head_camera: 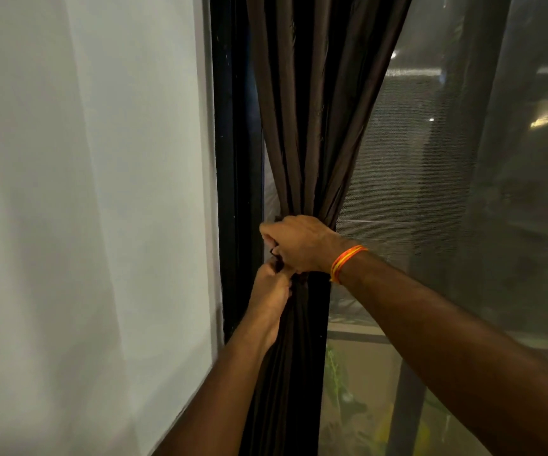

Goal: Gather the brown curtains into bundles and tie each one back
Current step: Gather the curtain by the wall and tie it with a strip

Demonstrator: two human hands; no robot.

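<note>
Folds of the brown pleated fabric curtain (302, 126) hang down from the top and narrow into a tight waist right where my hands meet, against the dark vertical window frame (233, 159). My right hand (299, 245) lies across that waist from the right, back of the hand towards me, its fingers curled round the bundle and gripping it at the left edge. My left hand (271, 291) comes up from below and touches the underside of the right; its fingertips pinch dark cloth at the bundle's left side. I cannot tell whether that cloth is a separate tie or just a fold of the curtain.

Below my hands the gathered curtain drops straight down in a dark column, running behind my left forearm. Above them the pleats fan out to the right.

An orange and yellow thread bracelet (346, 261) sits on my right wrist. The plain white wall (85, 192) fills the left side, just beside the frame. To the right of the curtain is a grey mesh window screen (414, 159), with blurred green leaves (335, 373) behind its lower part.
</note>
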